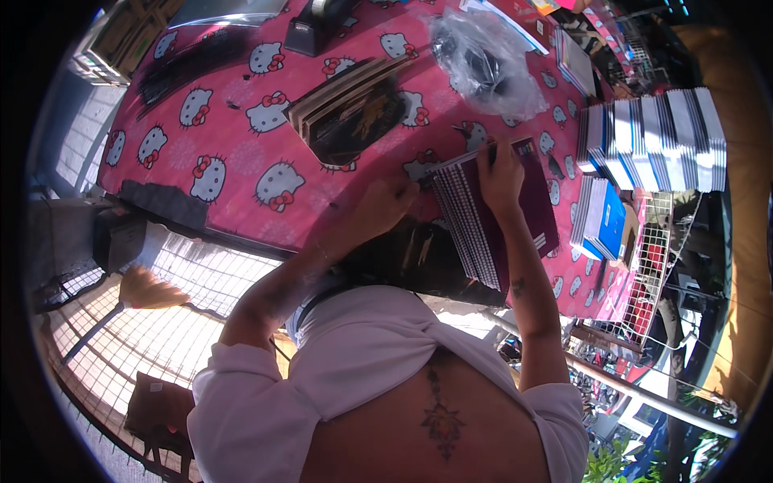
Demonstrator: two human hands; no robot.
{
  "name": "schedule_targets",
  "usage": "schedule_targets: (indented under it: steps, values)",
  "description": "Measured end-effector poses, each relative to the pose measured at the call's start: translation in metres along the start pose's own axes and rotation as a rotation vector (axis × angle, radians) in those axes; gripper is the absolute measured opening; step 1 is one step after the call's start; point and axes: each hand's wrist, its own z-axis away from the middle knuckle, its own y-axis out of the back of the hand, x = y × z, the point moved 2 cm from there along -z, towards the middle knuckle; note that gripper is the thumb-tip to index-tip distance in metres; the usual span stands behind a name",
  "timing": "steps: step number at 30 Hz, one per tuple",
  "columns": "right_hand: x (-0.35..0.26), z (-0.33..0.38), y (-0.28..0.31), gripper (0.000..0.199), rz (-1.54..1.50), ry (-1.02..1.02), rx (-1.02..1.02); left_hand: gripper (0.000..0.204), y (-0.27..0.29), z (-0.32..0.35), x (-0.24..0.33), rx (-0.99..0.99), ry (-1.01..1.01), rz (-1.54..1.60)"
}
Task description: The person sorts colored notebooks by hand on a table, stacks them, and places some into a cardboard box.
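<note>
A stack of purple-covered notebooks point(538, 189) lies slanted near the table's front edge, with rows of white binding along its left side. My right hand point(501, 175) is over the top cover, its bent fingers gripping at the stack's far edge. Just left of the stack, my left hand point(388, 203) is closed, fingertips pinched together by the notebooks' far left corner. A small dark bit shows at those fingertips; its kind is unclear. Below my left hand, a dark glossy surface point(386, 262) covers the table's near edge.
Beyond my hands stand dark boards point(354, 121) in a stack. A clear plastic bag point(483, 64) holds something black. At right are tall notebook piles point(652, 141) and a blue-covered stack point(604, 219). A black tape dispenser point(316, 28) and black strands point(189, 68) lie on the pink tablecloth point(233, 145).
</note>
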Motion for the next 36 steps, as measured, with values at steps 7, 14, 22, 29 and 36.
schedule_targets:
  steps: [7, 14, 22, 29, 36]
  values:
    - [0.0, 0.001, 0.0, 0.021, -0.025, -0.009, 0.001, 0.03, 0.003, 0.008, 0.014, 0.095, -0.164, -0.204]
    - [-0.004, -0.001, 0.001, 0.021, -0.012, -0.01, -0.012, 0.03, 0.009, -0.009, -0.007, 0.019, -0.044, -0.021]
    - [0.0, 0.0, 0.0, 0.02, -0.008, -0.01, -0.004, 0.028, 0.007, 0.0, 0.015, 0.217, -0.295, -0.406]
    - [-0.001, 0.0, 0.001, 0.022, -0.001, 0.017, -0.003, 0.027, 0.009, -0.01, 0.002, -0.036, 0.104, 0.187]
    - [0.001, 0.001, 0.001, 0.023, 0.016, 0.004, -0.01, 0.026, 0.006, -0.008, 0.007, 0.172, -0.239, -0.502]
